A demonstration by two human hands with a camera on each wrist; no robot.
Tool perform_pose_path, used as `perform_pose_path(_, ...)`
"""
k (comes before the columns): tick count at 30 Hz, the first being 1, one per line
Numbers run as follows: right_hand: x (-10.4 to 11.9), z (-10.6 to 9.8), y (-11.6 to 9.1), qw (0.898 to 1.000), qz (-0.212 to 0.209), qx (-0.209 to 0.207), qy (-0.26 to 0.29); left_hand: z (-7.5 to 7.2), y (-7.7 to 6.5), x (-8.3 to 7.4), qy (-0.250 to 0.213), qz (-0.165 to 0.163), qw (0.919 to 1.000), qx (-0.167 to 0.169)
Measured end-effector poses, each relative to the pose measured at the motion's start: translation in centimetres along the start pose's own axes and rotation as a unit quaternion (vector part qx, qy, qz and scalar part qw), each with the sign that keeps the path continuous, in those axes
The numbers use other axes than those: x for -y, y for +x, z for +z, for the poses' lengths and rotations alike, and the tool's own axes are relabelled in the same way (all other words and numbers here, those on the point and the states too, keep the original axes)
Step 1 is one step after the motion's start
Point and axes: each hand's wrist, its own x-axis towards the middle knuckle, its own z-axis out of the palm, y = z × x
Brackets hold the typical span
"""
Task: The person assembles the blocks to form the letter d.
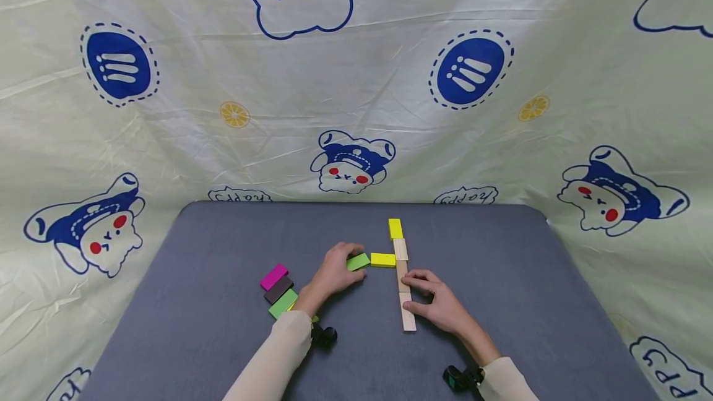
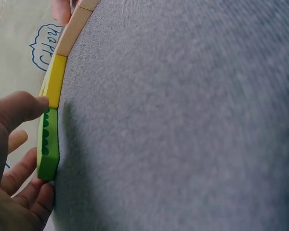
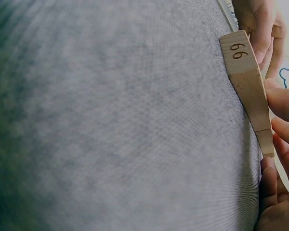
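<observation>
My left hand (image 1: 336, 270) holds a green block (image 1: 358, 262) between thumb and fingers. In the left wrist view, the green block (image 2: 48, 144) has dark scalloped marks and lies end to end with a yellow block (image 2: 56, 82); the thumb is at their joint. That yellow block (image 1: 383, 260) meets a row of plain wooden blocks (image 1: 407, 314) from the left. Fingertips of my right hand (image 1: 440, 305) touch the row's right side. In the right wrist view, a wooden block (image 3: 241, 53) bears engraved digits. Another yellow block (image 1: 395, 228) tops the row's far end.
Left of my left forearm lie a magenta block (image 1: 274, 277), a dark block (image 1: 278, 289) and another green block (image 1: 283, 304), with some yellow partly hidden by the wrist. The grey table (image 1: 223, 234) ends at a printed cloth (image 1: 379, 79) behind.
</observation>
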Motion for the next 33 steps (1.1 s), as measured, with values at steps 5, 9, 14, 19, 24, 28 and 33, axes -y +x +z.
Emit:
perform_pose_path(5,0.0,0.1,0.0,1.000,0.000,0.002,0.002,-0.6,-0.6,0.0,0.014,0.009,0.9997,0.020)
perform_pose_path(9,0.0,0.1,0.1,1.000,0.002,0.002,-0.003,-1.5,-1.2,-0.1,0.024,0.006,0.9990,0.036)
perform_pose_path(14,0.1,0.1,0.2,1.000,0.021,0.006,-0.008,-3.4,-2.2,0.3,0.036,0.001,0.9984,0.043)
perform_pose_path(19,0.4,0.0,0.3,0.999,0.033,0.007,-0.009,-5.7,-3.3,1.3,0.045,-0.002,0.9982,0.039)
perform_pose_path(24,0.4,0.0,0.3,0.999,0.033,0.006,-0.012,-7.8,-4.5,3.0,0.058,0.009,0.9975,0.038)
perform_pose_path(28,0.3,0.1,0.2,1.000,0.027,-0.001,-0.016,-9.2,-5.6,4.6,0.063,0.022,0.9971,0.035)
perform_pose_path(33,0.2,0.2,0.2,1.000,0.024,-0.001,-0.015,-10.8,-7.0,6.3,0.054,0.018,0.9977,0.037)
